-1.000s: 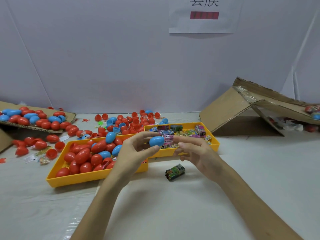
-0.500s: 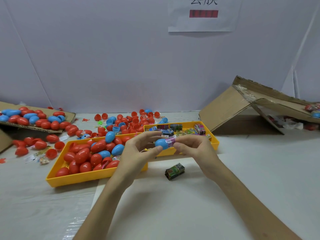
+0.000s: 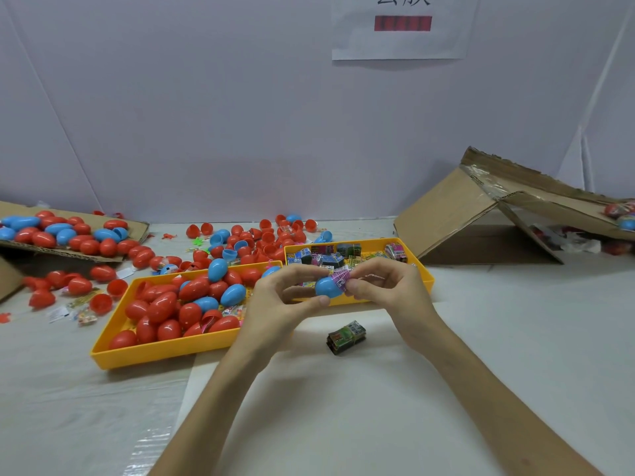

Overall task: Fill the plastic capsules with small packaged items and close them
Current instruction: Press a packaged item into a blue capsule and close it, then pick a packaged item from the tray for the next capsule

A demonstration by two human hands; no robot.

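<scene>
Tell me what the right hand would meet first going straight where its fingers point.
Probably the blue capsule half held by the left hand; the pink packet pinched by the right hand sits at its mouth.

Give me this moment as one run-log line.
stage: filling | left hand: holds blue capsule | right hand: pinches pink packet at capsule mouth | capsule: not yet closed | green packet: on table

The blue capsule half [image 3: 325, 287] and my right hand [image 3: 388, 290] hide most of the pink packet [image 3: 340, 278] between them, while the wall sign [image 3: 402, 39] above my hands is cropped at the top edge.
</scene>
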